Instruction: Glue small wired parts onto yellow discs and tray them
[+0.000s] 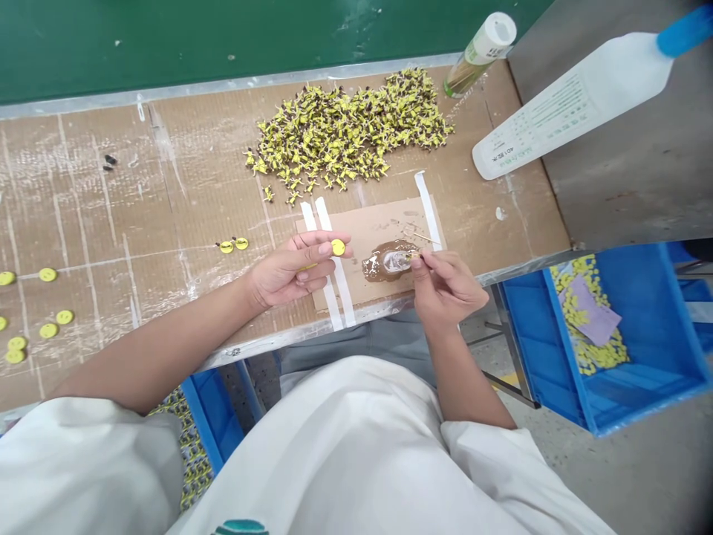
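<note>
Between the thumb and fingers of my left hand [295, 269] is a round yellow disc [338, 247]; more yellow shows partly hidden in the palm. My right hand [445, 286] pinches a small piece, mostly covered by the fingertips, at the right edge of a wet glue puddle [384, 261]. The puddle lies on a cardboard sheet [362, 223] with white tape strips. A thin stick [422, 237] rests just above the puddle. Behind the sheet is a large pile of small yellow and dark figures [345, 134]. Two yellow discs with dark parts [234, 245] lie left of my left hand.
A white bottle with a blue cap [573, 104] and a clear tube of sticks [480, 56] are at the back right. Several yellow discs [48, 331] are at the far left. A blue bin [657, 334] holds yellow pieces below right; another blue bin [215, 416] is below left.
</note>
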Available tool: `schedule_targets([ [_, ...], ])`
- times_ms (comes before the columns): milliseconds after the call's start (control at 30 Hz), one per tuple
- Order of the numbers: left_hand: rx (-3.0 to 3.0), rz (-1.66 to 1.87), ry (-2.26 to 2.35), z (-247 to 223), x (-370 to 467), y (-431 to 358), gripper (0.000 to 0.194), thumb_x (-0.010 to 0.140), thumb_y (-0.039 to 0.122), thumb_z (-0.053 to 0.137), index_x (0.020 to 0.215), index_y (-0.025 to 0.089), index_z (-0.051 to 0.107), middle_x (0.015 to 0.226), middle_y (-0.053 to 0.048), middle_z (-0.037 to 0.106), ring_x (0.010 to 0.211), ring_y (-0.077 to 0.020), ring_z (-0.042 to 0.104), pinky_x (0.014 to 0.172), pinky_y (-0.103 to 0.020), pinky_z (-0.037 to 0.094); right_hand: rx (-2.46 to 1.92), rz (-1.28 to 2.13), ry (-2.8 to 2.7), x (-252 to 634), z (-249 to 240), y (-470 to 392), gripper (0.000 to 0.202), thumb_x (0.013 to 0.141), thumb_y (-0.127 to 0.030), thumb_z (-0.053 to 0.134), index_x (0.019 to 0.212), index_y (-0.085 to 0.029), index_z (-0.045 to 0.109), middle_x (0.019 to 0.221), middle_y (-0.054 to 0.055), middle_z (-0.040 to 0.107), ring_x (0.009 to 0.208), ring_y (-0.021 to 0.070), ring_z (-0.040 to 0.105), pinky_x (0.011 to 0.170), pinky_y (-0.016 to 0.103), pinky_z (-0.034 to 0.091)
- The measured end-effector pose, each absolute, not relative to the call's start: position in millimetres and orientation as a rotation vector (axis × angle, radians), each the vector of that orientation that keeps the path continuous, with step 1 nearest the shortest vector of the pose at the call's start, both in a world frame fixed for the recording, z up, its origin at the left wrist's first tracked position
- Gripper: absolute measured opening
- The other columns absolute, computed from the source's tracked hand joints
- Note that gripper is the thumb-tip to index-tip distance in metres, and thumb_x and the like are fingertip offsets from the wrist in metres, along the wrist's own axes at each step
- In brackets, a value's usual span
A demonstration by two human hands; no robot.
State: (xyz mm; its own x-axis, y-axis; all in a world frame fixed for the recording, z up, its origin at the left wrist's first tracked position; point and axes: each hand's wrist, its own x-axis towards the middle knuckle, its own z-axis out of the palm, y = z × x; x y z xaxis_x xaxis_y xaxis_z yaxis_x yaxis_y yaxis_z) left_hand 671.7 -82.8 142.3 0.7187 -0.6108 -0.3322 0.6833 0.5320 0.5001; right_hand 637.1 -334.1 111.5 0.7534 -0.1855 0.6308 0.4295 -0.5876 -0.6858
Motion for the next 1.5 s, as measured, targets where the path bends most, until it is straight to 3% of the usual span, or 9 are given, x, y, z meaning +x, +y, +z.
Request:
schedule_targets([
  [267,0.641,-0.772,0.094,142.0,671.1,-83.0,0.028,0.073,0.026,0.087,0.099,0.018,0.079,0.093,-0.002,0.077,0.042,0.0041,0.035,0.039,-0.009,0.029,-2.025,-0.879,-0.147,636.3,112.5,-333.9,0.01,0.087,-0.031,0.075,0.095,-0.025,0.077,0.082,0.002,0.072,0.073,0.0192,0.069,0.067,0.036,0.06],
  [433,0.64,-0.769,0.113,144.0,671.4,-83.6,0.03,0.071,0.026,0.089,0.099,0.017,0.079,0.092,-0.003,0.077,0.042,0.0034,0.036,0.038,-0.01,0.029,-2.038,-0.915,-0.25,636.1,112.2,-339.2,0.017,0.088,-0.026,0.074,0.105,-0.03,0.076,0.09,0.003,0.072,0.078,0.0194,0.069,0.069,0.036,0.059],
  [633,0.633,-0.767,0.144,145.5,672.1,-83.9,0.031,0.071,0.023,0.088,0.099,0.016,0.078,0.094,-0.005,0.077,0.044,0.0019,0.042,0.037,-0.009,0.03,-2.143,-0.854,-0.237,636.6,108.7,-343.4,0.014,0.09,-0.034,0.071,0.102,-0.028,0.076,0.09,0.005,0.071,0.079,0.0209,0.069,0.07,0.038,0.059],
  [867,0.629,-0.754,0.167,146.9,671.9,-84.0,0.029,0.067,0.018,0.091,0.093,0.014,0.079,0.09,-0.005,0.077,0.059,-0.0036,0.063,0.044,-0.007,0.045,-2.08,-0.851,-0.261,637.0,113.5,-340.3,0.015,0.088,-0.027,0.074,0.103,-0.028,0.077,0.088,0.004,0.072,0.077,0.0192,0.068,0.069,0.036,0.058],
  [1067,0.661,-0.755,0.243,149.7,671.5,-86.8,0.017,0.076,0.005,0.08,0.09,0.012,0.077,0.088,-0.005,0.078,0.068,-0.0092,0.074,0.061,-0.012,0.059,-1.785,-0.853,0.005,633.6,131.0,-326.2,0.015,0.082,-0.03,0.082,0.094,-0.024,0.076,0.087,0.003,0.074,0.081,0.0211,0.072,0.076,0.039,0.063],
  [1300,0.665,-0.767,0.185,146.0,669.9,-87.7,0.016,0.078,0.011,0.082,0.093,0.013,0.078,0.087,-0.006,0.078,0.068,-0.0116,0.075,0.062,-0.017,0.061,-1.693,-0.646,0.07,630.6,169.8,-279.7,0.018,0.081,-0.035,0.085,0.092,-0.025,0.076,0.089,0.002,0.075,0.08,0.022,0.074,0.075,0.038,0.067],
  [1500,0.609,-0.789,0.125,141.9,669.3,-87.2,0.025,0.071,0.022,0.089,0.092,0.011,0.079,0.087,-0.007,0.079,0.071,-0.0124,0.076,0.065,-0.017,0.063,-1.644,-0.513,-0.056,637.4,173.5,-252.5,0.014,0.083,-0.028,0.083,0.096,-0.025,0.076,0.093,0.001,0.075,0.082,0.0209,0.075,0.075,0.036,0.068],
])
